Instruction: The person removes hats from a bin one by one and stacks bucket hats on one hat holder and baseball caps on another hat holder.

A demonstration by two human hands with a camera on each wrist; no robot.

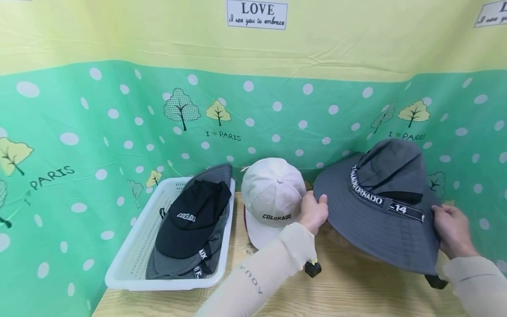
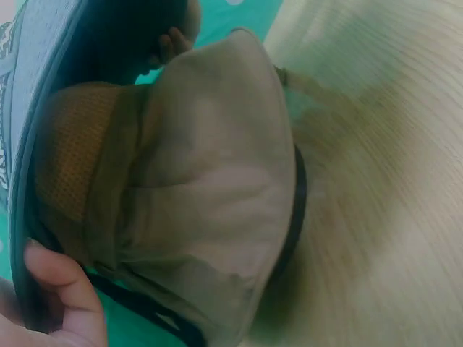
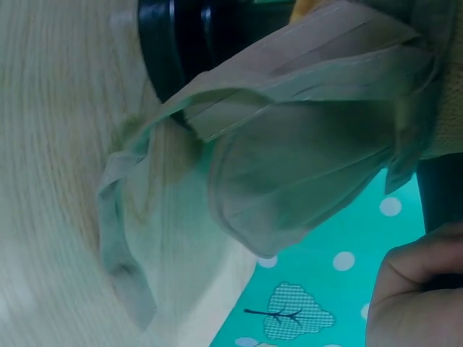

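A dark grey wide-brimmed hat point(image 1: 380, 211) is held tilted between my two hands. My left hand point(image 1: 314, 211) pinches its left brim edge, close beside a white cap point(image 1: 273, 189) lettered COLORADO. At the right edge of the brim, my right hand point(image 1: 453, 231) grips the fabric. Under the grey hat, the left wrist view shows a tan cloth hat point(image 2: 210, 166) with a woven mesh part; the grey brim mostly hides it from the head view. Loose tan fabric with a strap point(image 3: 311, 166) shows in the right wrist view, beside a glossy black object point(image 3: 188, 43) of unclear kind.
Left of the white cap stands a white plastic basket point(image 1: 158, 285) with a black cap point(image 1: 186, 240) and grey hats stacked inside. Everything stands on a light wooden table point(image 1: 328, 299). A green and yellow printed curtain point(image 1: 277, 119) hangs close behind.
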